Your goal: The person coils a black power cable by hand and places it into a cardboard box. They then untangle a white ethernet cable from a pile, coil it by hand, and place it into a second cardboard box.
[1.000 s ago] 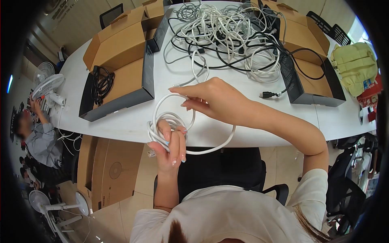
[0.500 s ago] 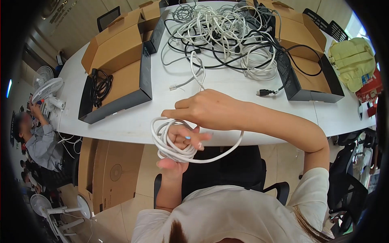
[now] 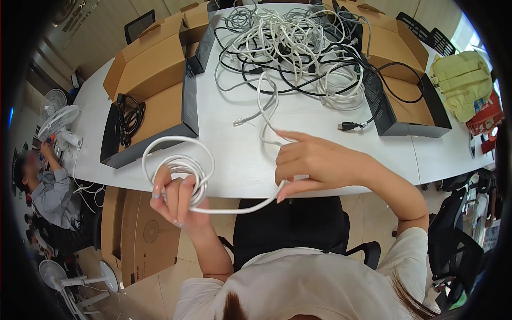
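A coil of white cable (image 3: 198,169) hangs in loops on my left hand (image 3: 178,200), whose fingers are curled round it above the table's front edge. From the coil the cable runs right to my right hand (image 3: 309,162), which pinches it between thumb and fingers. Past that hand the cable continues up toward a tangled pile of white, grey and black cables (image 3: 288,40) at the back of the table. A grey cable end with a clear plug (image 3: 238,122) lies on the white table (image 3: 224,160). To the right lies a black connector (image 3: 349,126).
An open box (image 3: 160,106) with a black coiled cable (image 3: 129,118) is at the left, another open box (image 3: 400,101) at the right. A yellow-green backpack (image 3: 463,85) sits at the right edge. A black chair (image 3: 290,226) stands before me. Another person (image 3: 50,186) sits far left.
My left hand has moved left with the coil, and its fingers have curled. My right hand has moved right, away from the coil, drawing out a stretch of cable between the hands.
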